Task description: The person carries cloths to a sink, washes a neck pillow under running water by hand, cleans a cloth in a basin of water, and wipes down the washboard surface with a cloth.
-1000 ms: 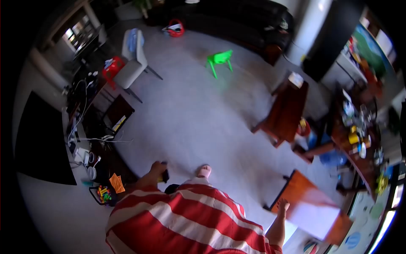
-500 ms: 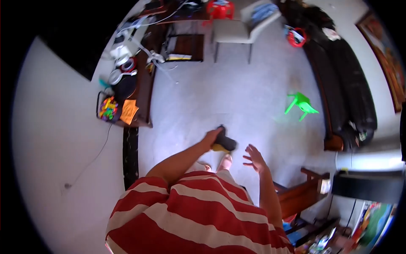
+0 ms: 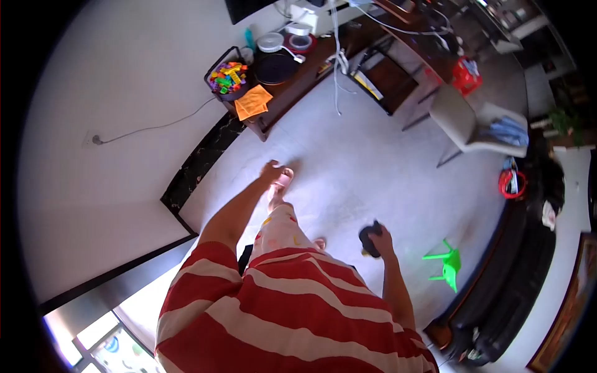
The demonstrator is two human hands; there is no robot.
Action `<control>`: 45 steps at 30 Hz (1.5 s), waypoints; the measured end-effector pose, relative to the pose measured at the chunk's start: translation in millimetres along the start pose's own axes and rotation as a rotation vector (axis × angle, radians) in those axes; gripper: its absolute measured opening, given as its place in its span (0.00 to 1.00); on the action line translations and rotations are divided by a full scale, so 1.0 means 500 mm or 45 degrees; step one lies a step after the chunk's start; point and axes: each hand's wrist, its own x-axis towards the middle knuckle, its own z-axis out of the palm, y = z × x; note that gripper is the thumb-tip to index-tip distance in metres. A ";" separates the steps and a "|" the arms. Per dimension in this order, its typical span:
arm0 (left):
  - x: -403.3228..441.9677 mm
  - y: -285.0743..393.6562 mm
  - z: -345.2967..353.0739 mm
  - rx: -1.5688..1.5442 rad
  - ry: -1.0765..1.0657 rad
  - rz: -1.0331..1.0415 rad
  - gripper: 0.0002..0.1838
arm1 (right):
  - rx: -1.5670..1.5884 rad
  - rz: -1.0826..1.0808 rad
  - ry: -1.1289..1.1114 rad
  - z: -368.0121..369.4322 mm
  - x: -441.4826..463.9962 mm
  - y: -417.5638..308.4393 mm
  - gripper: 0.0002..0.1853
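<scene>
A dark grey thing with a little yellow on its lower edge (image 3: 369, 241) is in my right hand (image 3: 384, 240), low over the floor to the right of my legs. My fingers wrap its right side; its exact kind cannot be made out. Out ahead and to the left, my left hand (image 3: 271, 170) hangs with nothing visible in it, its fingers loosely bent. From above it overlaps the slipper (image 3: 284, 178) on my forward foot, apparently without touching it. Part of my other foot (image 3: 319, 243) shows beside the patterned shorts (image 3: 283, 229).
A green plastic stool (image 3: 451, 264) stands on the right, before a dark sofa (image 3: 497, 304). Ahead are a beige chair (image 3: 457, 115) and a low dark cabinet (image 3: 289, 93) bearing a basket of colourful blocks (image 3: 228, 79) and an orange cloth (image 3: 253, 102). A cord (image 3: 155, 128) runs along the left wall.
The dark grey thing has passed from my left hand to my right hand. My view has turned left, and the furniture has swung rightward. My left hand now hangs over the forward foot.
</scene>
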 end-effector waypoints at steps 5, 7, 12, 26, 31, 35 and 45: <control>0.261 -0.014 -0.178 0.316 0.320 -0.123 0.34 | -0.559 0.646 0.028 -0.001 -0.026 0.200 0.22; 0.343 -0.001 -0.206 0.384 0.285 -0.145 0.34 | -0.395 0.942 -0.070 -0.010 -0.080 0.187 0.27; 0.538 0.047 -0.215 0.599 0.267 -0.156 0.42 | -0.233 1.066 -0.348 -0.017 -0.109 0.015 0.20; 0.744 0.094 -0.269 0.568 0.402 -0.043 0.20 | -0.125 1.108 -0.084 -0.101 0.116 -0.210 0.24; 0.733 0.183 -0.358 0.166 0.459 -0.065 0.11 | -0.207 0.934 -0.231 -0.138 0.161 -0.153 0.24; 0.680 0.194 -0.384 0.127 0.332 0.219 0.07 | -0.191 0.760 -0.239 -0.161 0.216 -0.055 0.20; -0.112 -0.316 0.037 -0.042 0.594 -0.649 0.13 | -0.543 -0.072 -0.441 -0.280 0.430 0.047 0.22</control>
